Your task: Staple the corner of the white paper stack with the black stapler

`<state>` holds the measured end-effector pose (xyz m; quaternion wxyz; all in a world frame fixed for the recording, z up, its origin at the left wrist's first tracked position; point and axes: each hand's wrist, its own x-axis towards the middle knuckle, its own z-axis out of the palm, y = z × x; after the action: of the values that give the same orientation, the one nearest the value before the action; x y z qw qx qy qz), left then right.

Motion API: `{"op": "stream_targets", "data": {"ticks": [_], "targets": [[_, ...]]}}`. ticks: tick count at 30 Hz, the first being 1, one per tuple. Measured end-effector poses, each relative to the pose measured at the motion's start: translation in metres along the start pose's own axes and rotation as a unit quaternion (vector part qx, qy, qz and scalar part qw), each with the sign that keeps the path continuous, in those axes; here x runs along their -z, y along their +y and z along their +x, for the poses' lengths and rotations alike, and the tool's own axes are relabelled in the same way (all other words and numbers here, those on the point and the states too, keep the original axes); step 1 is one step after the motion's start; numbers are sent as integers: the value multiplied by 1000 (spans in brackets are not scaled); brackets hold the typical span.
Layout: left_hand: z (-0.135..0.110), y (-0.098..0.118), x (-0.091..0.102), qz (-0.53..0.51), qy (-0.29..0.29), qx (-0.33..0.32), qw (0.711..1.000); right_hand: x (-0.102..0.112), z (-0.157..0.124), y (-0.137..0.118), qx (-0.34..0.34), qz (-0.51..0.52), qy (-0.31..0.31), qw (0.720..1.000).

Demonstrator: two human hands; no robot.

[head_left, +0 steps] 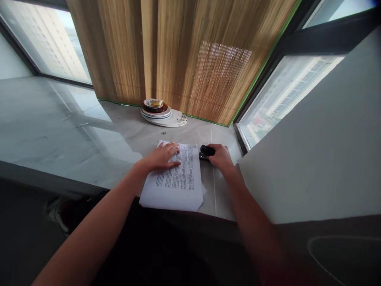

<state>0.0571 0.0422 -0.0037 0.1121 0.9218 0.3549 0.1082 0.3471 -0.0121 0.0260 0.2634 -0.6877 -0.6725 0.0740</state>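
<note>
A stack of printed paper sheets (178, 182) lies on the grey stone sill (89, 131), its near edge hanging slightly over the sill's front. My left hand (162, 157) rests flat on the upper left of the sheets, fingers stretched out. My right hand (220, 157) is closed around a small black stapler (206, 151) just beside the paper's upper right corner.
A pile of plates (163, 115) with a small bowl on top stands at the back, in front of a bamboo blind (190, 59). Windows flank the blind. A grey wall (312, 159) rises close on the right. Small dark bits lie near the plates.
</note>
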Motion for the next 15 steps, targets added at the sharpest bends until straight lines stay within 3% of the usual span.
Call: {"op": "stream_targets", "data": {"ticks": [7, 15], "targets": [[13, 35, -10, -18, -23, -56, 998, -6, 0, -5, 42, 36, 2, 998], [11, 41, -11, -39, -43, -32, 998, -12, 6, -6, 65, 58, 17, 996]]}}
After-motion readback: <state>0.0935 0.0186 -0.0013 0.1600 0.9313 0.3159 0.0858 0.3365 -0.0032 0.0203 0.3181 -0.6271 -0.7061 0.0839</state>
